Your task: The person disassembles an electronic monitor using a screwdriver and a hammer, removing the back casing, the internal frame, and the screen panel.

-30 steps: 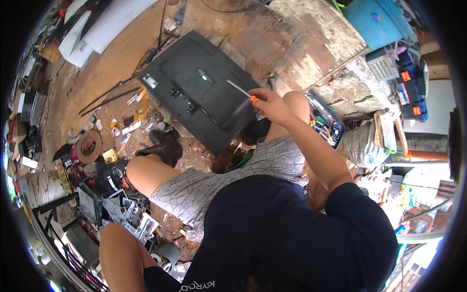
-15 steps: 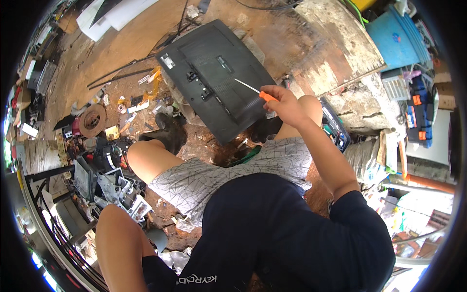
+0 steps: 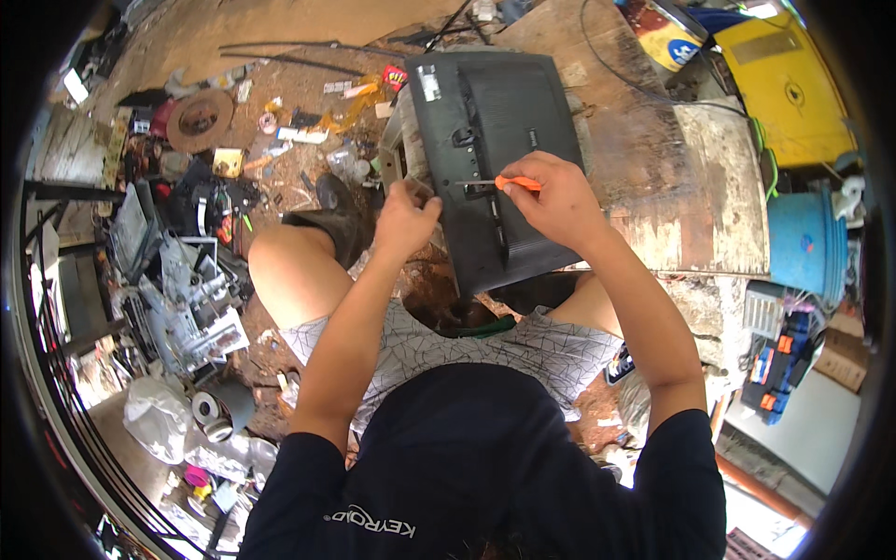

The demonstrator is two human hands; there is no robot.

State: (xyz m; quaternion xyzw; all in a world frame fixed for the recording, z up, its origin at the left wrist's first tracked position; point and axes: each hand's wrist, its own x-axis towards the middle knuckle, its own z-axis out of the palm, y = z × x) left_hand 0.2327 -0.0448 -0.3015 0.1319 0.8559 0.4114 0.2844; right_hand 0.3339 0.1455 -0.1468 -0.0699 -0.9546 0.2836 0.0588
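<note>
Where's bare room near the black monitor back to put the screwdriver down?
Freest patch: the worn wooden slab right of the black plastic monitor back, bordered by the yellow box and blue plastic bucket. The upper-left dirt floor is also bare. Left of the monitor, scraps and dismantled grey electronics crowd the ground. The right hand holds the orange-handled screwdriver.

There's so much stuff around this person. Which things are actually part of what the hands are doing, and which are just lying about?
In use:
- black monitor back panel
- orange-handled screwdriver, in the right hand
- left hand, at the panel's left edge

Lying about:
- blue bucket
- yellow case
- round brown disc
- grey metal scrap parts
</note>
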